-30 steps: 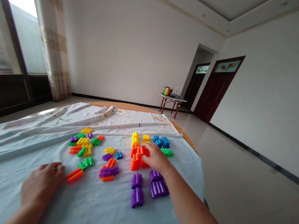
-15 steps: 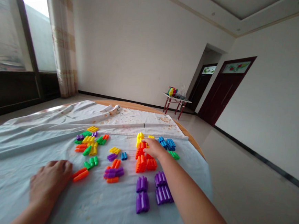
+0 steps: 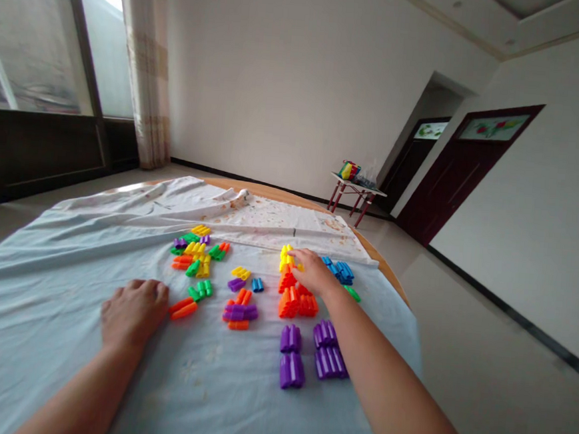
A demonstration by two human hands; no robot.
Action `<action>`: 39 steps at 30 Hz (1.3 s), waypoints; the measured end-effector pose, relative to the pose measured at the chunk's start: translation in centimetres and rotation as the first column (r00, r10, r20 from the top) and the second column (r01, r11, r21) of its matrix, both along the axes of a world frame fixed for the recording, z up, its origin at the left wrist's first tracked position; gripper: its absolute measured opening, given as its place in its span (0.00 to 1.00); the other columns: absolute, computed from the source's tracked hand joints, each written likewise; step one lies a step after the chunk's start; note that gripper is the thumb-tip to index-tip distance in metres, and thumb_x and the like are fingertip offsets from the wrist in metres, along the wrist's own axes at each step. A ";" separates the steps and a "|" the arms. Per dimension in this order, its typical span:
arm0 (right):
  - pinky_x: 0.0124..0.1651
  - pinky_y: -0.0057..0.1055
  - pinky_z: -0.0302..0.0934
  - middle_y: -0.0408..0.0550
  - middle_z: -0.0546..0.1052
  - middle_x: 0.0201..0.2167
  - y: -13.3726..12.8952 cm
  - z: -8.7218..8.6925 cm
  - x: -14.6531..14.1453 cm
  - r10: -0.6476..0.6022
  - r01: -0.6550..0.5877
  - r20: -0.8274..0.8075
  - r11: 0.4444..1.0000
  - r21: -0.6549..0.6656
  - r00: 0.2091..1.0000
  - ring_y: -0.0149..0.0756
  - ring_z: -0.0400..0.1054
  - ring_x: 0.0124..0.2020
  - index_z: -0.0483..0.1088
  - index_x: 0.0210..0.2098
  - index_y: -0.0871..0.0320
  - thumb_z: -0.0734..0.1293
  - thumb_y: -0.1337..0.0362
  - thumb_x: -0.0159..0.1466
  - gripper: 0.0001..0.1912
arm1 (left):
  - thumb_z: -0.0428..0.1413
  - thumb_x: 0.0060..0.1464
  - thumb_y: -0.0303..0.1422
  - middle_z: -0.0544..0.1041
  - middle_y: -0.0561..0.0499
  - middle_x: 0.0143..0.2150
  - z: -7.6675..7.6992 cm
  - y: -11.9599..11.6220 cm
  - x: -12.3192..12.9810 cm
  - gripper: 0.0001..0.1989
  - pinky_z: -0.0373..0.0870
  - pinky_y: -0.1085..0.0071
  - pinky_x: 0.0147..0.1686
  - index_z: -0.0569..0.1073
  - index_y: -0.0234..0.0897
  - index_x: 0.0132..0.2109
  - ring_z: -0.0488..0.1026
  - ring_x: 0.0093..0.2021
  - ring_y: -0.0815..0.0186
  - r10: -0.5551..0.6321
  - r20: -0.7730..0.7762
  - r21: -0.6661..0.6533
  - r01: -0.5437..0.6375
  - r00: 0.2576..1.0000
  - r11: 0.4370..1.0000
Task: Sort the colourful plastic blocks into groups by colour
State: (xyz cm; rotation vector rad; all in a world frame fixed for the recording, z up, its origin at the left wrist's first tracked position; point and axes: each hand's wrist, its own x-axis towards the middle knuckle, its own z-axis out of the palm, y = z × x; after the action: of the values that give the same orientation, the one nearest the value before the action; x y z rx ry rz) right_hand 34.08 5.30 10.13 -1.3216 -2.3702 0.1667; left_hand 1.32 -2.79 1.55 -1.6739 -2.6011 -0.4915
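Observation:
My left hand (image 3: 134, 308) rests palm down on the blue cloth, fingers loosely bent and holding nothing. Just right of its fingertips lies an orange bullet-shaped building block (image 3: 182, 309). My right hand (image 3: 313, 270) reaches over the far side of the sorted blocks. Its thumb and index finger are around a yellow building block (image 3: 300, 267), mostly hidden by the hand. A stack of yellow blocks (image 3: 285, 258) stands at the fingertips. Orange blocks (image 3: 289, 302) sit nearer me, below the thumb, and blue blocks (image 3: 344, 272) lie beyond the wrist.
Purple blocks (image 3: 291, 369) stand in the near right group. A mixed pile of yellow, green, orange and purple blocks (image 3: 195, 250) lies left of centre. Purple-and-orange blocks (image 3: 240, 312) are in the middle. A small side table (image 3: 357, 184) stands beyond the round table.
The view has shifted, so the table's contents appear further right and higher. My right hand has moved slightly away from me, from the orange blocks to the yellow ones. My left hand stays on the cloth.

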 end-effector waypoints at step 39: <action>0.52 0.35 0.57 0.46 0.74 0.47 -7.2 -6.7 -16.6 0.262 -0.262 0.061 0.965 -0.003 0.963 0.38 0.64 0.51 0.69 0.48 0.53 0.64 0.67 0.60 0.15 | 0.43 0.53 0.43 0.72 0.39 0.49 -0.5 -0.4 -0.2 0.23 0.61 0.54 0.47 0.75 0.37 0.46 0.65 0.51 0.47 -0.028 0.039 0.071 0.025 0.999 0.997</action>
State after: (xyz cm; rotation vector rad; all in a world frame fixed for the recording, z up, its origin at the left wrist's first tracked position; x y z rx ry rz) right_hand 17.45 -1.90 3.48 -1.0181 -2.5888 0.1998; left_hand 1.10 -3.15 1.05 -1.6962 -2.5595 -0.6157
